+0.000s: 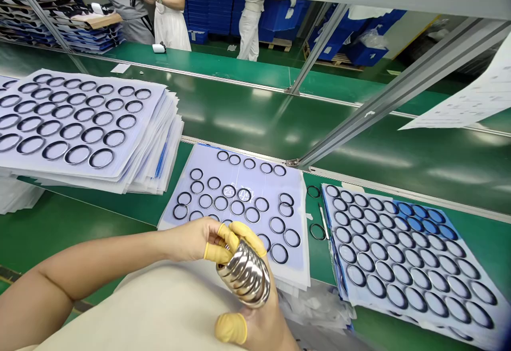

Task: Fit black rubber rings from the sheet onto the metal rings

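Note:
A stack of shiny metal rings (244,275) sits in my right hand (259,324), whose palm faces up at the bottom centre, with a yellow finger cot on one fingertip. My left hand (207,242) reaches across from the left. Its cot-covered fingertips pinch the top of the ring stack. Just beyond the hands lies a pale sheet (239,197) with several black rings stuck on it in rows.
A tall pile of ring-covered sheets (80,122) stands at the left. Another filled sheet (403,255) lies at the right, with two loose rings (317,231) beside it. A green conveyor belt (259,122) runs behind. Metal frame struts (383,101) cross overhead. People stand at the far side.

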The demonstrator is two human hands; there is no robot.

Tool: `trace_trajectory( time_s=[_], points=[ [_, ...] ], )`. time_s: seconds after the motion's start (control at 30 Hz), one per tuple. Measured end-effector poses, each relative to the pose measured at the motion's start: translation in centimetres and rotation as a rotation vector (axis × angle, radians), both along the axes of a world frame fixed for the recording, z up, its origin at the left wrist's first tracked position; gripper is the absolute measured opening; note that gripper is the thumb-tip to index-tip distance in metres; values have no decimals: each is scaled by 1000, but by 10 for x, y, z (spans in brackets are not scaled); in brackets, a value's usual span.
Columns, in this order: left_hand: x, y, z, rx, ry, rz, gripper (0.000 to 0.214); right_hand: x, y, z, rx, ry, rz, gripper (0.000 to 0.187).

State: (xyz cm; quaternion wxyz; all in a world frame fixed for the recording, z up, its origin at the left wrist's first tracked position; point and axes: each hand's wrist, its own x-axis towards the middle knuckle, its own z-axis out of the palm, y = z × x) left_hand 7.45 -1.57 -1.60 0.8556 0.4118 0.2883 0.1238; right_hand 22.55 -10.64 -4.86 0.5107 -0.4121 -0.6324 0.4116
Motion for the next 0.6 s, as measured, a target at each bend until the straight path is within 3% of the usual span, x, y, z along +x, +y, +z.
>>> trace_trajectory(
  time_s=[0.2,0.3,0.43,0.6],
  points=[
    [-2,0,-6,212,-120,37,36,1,2,9,154,-111,-5,83],
    [-5,3,-6,463,-131,82,29,-1,3,13,172,-151,-15,72],
    [-7,9,-3,897,-206,135,18,-2,4,10,61,-68,31,78],
    [-5,15,4,1079,-342,149,14,-1,3,-1,-141,136,163,88]
  ],
)
